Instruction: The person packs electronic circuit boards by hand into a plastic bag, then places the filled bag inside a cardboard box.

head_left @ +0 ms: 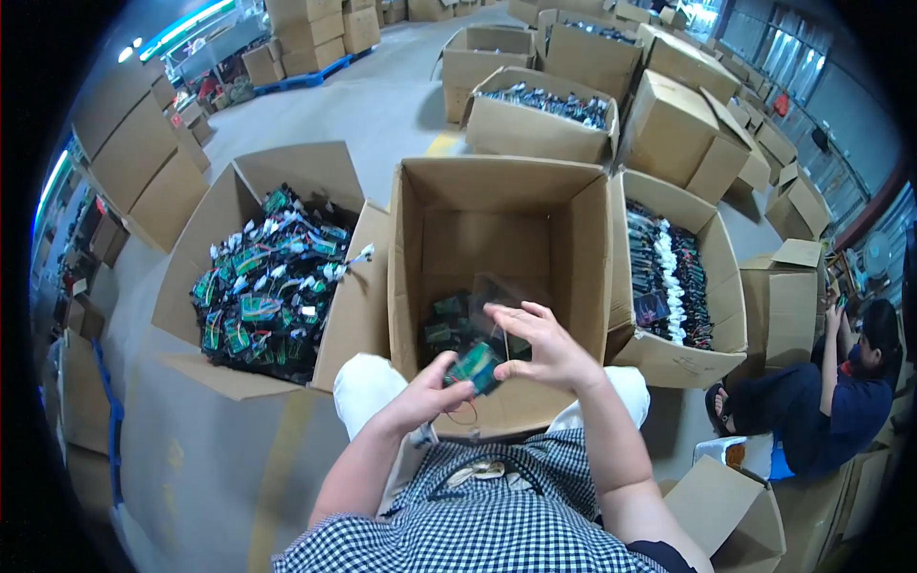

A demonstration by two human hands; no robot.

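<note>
Left hand (422, 392) pinches a green circuit board (477, 365) above the near side of the middle carton (405, 224); right hand (552, 351) is spread beside it, contact unclear through blur. Judged early: few boards (442, 330) lie inside; the left carton's (359, 286) heap (267, 298) appears outstanding.

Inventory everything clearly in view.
Centre box: 1, brown, centre
Left box: 1, brown, left
Right box: 1, brown, right
Held board: 1, green, over centre box
Loose boards: several, dark green, in centre box
Heaped boards: many, green and black, in left box
Packed parts: many, black and white, in right box
Other boxes: many, brown, back and sides
Pallets: 2 seen, blue, left
Co-worker: 1, dark clothes, right
Left hand: 1, bare, on held board
Right hand: 1, bare, at held board
</note>
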